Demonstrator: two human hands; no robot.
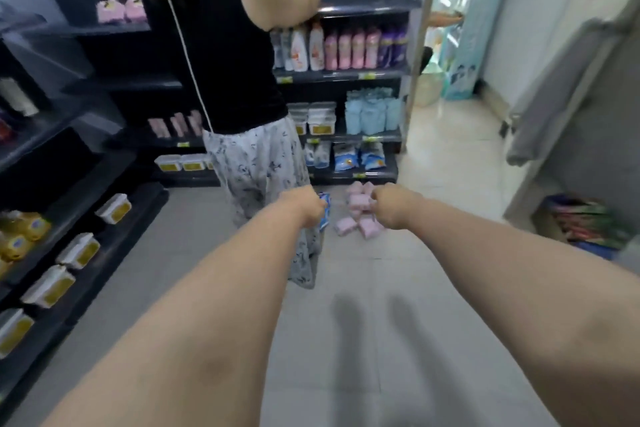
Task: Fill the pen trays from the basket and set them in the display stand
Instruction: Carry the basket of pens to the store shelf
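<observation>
Pen trays: not showing anywhere in this view, neither on the floor nor, as far as the blur allows, on the shelves.
Basket: not showing either.
Display stand: not showing; the task's things are probably lying outside the frame.
Left hand [304, 210]: reaching forward at arm's length, its fingers curling round a blue pack [324, 208] and gripping it.
Right hand [391, 208]: reaching forward beside the left one and apart from it, its fingers curling into a fist. It is overlapping the pink packs [356, 218] beyond it, so whether it is pinching one cannot be told.
Pink packs: lying in a loose heap on the floor [367, 274], just past both hands.
Other person [228, 45]: standing just left of the heap, facing the shelves [346, 74] and holding blue packs up by the top shelf.
Shelves: carrying bottles, tubs and pouches; no pens are showing.
Carton [581, 222]: sitting on the floor at the right, with mixed goods inside.
Step in hand: judging by the hands, the wearer is handling packs in the aisle, so tray filling is not yet starting.
Next move: it is likely calling for setting the blue pack down or handing it over, then turning to find the basket and trays.
</observation>
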